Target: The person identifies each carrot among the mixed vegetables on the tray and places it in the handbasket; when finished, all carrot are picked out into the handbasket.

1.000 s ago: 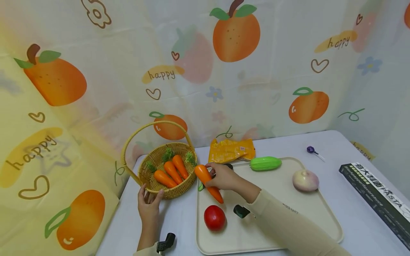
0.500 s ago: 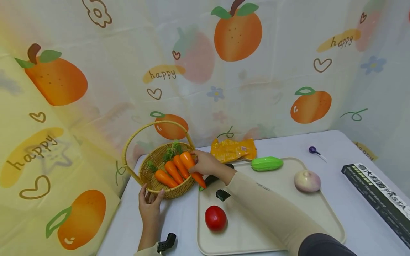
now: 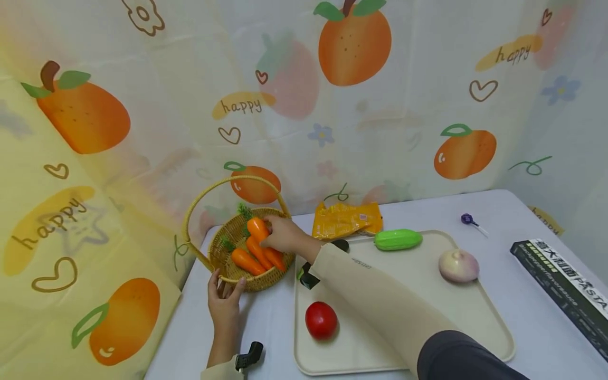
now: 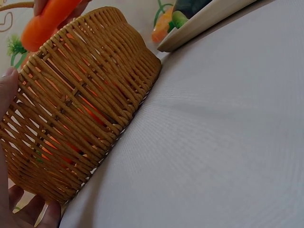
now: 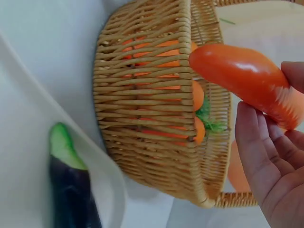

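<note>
A wicker basket (image 3: 231,228) with an arched handle stands on the left of the table, with several orange carrots (image 3: 247,262) inside. My left hand (image 3: 224,303) holds the basket's near side, thumb at the rim and fingers lower on the wall. Over the basket, my right hand (image 3: 287,235) pinches another carrot (image 5: 242,71) between thumb and fingers. In the right wrist view this carrot's tip is at the basket rim. Its leafy end is hidden in the hand.
A beige tray (image 3: 380,316) bears a tomato (image 3: 321,321), a green cucumber-like vegetable (image 3: 398,239), an onion (image 3: 458,266) and an eggplant (image 5: 71,190), partly hidden by the right arm. Around it lie a yellow packet (image 3: 347,220), a lollipop (image 3: 467,219) and a black pasta box (image 3: 562,295).
My right hand has moved left with the carrot, from above the tray's left edge to over the basket. My left hand has stayed on the basket.
</note>
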`<state>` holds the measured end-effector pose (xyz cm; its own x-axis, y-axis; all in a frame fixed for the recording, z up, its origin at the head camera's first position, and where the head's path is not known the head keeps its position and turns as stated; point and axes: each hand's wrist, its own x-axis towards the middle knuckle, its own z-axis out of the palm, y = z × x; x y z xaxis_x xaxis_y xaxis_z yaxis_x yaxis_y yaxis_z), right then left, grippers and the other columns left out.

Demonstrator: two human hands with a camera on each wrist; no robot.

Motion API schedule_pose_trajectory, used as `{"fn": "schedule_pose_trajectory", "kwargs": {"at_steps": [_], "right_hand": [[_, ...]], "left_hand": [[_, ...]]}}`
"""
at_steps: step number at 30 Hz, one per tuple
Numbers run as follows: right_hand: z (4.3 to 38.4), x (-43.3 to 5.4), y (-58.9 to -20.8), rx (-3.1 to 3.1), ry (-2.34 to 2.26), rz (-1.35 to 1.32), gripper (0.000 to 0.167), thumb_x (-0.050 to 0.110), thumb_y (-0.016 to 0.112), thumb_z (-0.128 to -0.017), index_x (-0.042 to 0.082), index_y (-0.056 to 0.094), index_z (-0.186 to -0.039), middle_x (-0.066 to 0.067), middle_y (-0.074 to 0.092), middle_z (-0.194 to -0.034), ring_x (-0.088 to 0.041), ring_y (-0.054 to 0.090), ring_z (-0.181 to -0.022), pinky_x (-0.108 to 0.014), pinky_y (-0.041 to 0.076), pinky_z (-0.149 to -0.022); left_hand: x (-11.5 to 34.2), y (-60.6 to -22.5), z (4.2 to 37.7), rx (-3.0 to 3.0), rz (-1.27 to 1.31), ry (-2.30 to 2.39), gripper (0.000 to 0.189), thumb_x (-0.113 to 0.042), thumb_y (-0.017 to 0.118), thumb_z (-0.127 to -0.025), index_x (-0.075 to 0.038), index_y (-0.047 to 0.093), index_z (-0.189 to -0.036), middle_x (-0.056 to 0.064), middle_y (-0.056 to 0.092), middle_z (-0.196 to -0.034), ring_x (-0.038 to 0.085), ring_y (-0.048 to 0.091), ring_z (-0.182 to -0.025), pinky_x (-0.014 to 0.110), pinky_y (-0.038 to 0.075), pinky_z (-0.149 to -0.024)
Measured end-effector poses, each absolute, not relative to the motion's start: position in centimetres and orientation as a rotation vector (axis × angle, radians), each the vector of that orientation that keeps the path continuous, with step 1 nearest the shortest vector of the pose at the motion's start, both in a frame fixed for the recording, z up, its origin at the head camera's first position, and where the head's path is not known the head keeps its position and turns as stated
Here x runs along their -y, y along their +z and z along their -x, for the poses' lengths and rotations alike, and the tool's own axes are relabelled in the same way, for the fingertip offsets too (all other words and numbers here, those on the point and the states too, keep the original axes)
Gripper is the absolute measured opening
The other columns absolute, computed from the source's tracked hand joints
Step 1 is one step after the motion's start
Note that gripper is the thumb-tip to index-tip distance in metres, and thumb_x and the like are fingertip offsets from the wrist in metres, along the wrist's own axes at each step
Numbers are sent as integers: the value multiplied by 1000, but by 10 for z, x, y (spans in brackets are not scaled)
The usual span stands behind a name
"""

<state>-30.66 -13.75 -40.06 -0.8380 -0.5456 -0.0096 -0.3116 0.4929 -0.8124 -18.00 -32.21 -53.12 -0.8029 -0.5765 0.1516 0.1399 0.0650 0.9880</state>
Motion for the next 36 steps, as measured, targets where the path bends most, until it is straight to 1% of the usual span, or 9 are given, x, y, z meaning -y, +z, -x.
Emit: {"fn": "schedule_pose_trajectory", "kwargs": {"at_steps": [1, 5, 13, 20, 23, 27, 32, 34, 36], "right_hand": [[307, 141, -400, -2487, -1257, 739, 69, 24, 75, -86, 12, 42, -146, -2, 64, -111, -11, 61, -86, -24, 53, -67], [309, 153, -400, -2530, -1256, 795, 70, 22, 74, -87, 13, 39, -147, -2, 63, -108, -11, 59, -84, -24, 52, -68], [301, 167, -416, -2593, -1171, 805, 75, 27, 74, -89, 12, 33, -150, -3, 62, -123, -12, 60, -99, -26, 52, -81], [301, 165, -433, -2659, -1021, 846, 71, 25, 73, -89, 9, 37, -148, -5, 58, -131, -16, 57, -111, -28, 48, -93], [302, 163, -438, -2660, -961, 840, 68, 24, 73, -89, 8, 41, -146, -6, 60, -128, -17, 57, -110, -29, 47, -93], [304, 159, -439, -2666, -903, 835, 64, 23, 73, -90, 9, 44, -145, -4, 63, -120, -17, 58, -106, -29, 48, -90], [306, 151, -437, -2654, -939, 849, 62, 19, 73, -89, 8, 46, -144, -3, 65, -109, -13, 58, -94, -25, 49, -82], [306, 146, -437, -2637, -991, 852, 62, 18, 73, -88, 8, 46, -143, -4, 65, -108, -13, 58, -91, -24, 49, -79], [306, 140, -437, -2621, -1043, 858, 61, 17, 73, -89, 8, 46, -143, -5, 65, -112, -13, 59, -94, -23, 49, -78]], "left_hand": [[324, -536, 182, 1831, -441, -1781, 83, -22, 81, -81, -11, 34, -148, 20, 36, -148, 38, 40, -132, 10, 46, -82], [324, -536, 181, 1828, -440, -1783, 83, -22, 81, -81, -11, 34, -149, 21, 36, -147, 39, 40, -132, 10, 46, -82], [318, -535, 180, 1859, -449, -1767, 83, -22, 80, -82, -11, 33, -149, 19, 34, -150, 37, 39, -133, 10, 45, -84], [315, -536, 180, 1888, -432, -1738, 82, -25, 80, -82, -12, 34, -148, 16, 34, -149, 36, 40, -132, 16, 45, -91], [314, -535, 179, 1899, -425, -1735, 82, -25, 80, -82, -12, 34, -149, 16, 34, -149, 36, 40, -132, 15, 45, -91], [313, -534, 181, 1906, -425, -1753, 82, -27, 80, -82, -14, 34, -149, 16, 37, -148, 34, 42, -131, 11, 45, -86], [311, -534, 184, 1903, -426, -1778, 82, -24, 80, -83, -15, 34, -150, 16, 36, -149, 34, 40, -133, 10, 45, -86], [311, -533, 185, 1907, -426, -1788, 83, -23, 79, -83, -15, 32, -150, 17, 34, -150, 35, 39, -133, 11, 44, -86], [312, -533, 186, 1914, -428, -1795, 84, -22, 79, -83, -14, 31, -151, 19, 33, -150, 36, 39, -133, 11, 45, -87]]}}
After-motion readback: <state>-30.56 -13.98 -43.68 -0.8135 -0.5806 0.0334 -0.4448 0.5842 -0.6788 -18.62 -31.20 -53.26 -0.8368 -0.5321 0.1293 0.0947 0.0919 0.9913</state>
